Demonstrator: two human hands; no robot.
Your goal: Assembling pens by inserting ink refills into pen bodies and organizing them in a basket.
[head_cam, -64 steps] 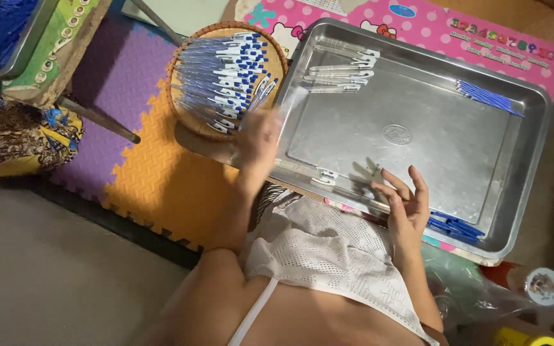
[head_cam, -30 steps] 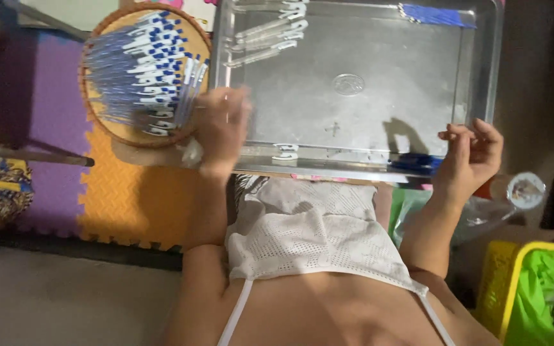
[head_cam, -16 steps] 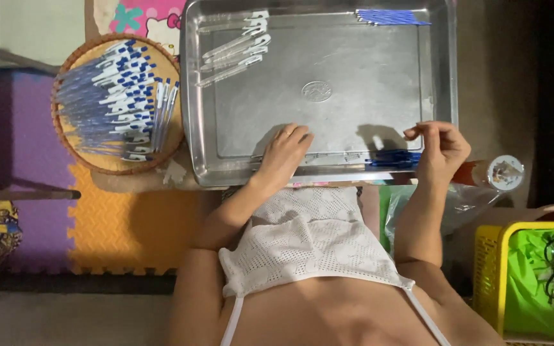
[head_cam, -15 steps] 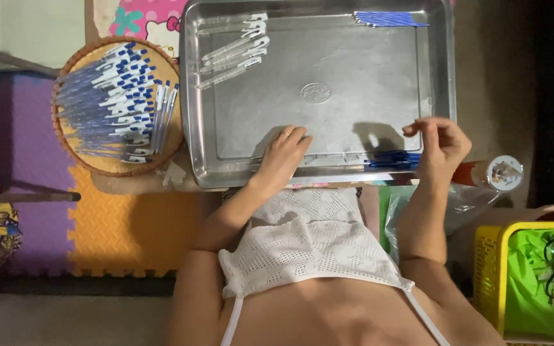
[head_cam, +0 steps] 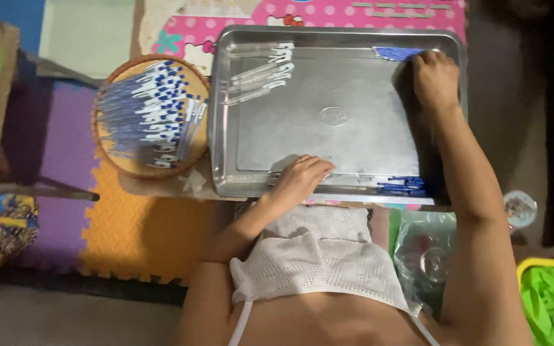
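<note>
One tray, one basket, two hands

Blue pen parts in tray's far-right corner

Floor covered with foam mat tiles in orange, purple and pink. Directly on the mat: a wide steel tray, and touching its left rim a round woven basket heaped with blue-and-white pens. Green bin at the lower right.

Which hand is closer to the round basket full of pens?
Left. The left hand rests on the metal tray's near edge, beside the round woven basket; the right hand is at the far right corner.
</note>
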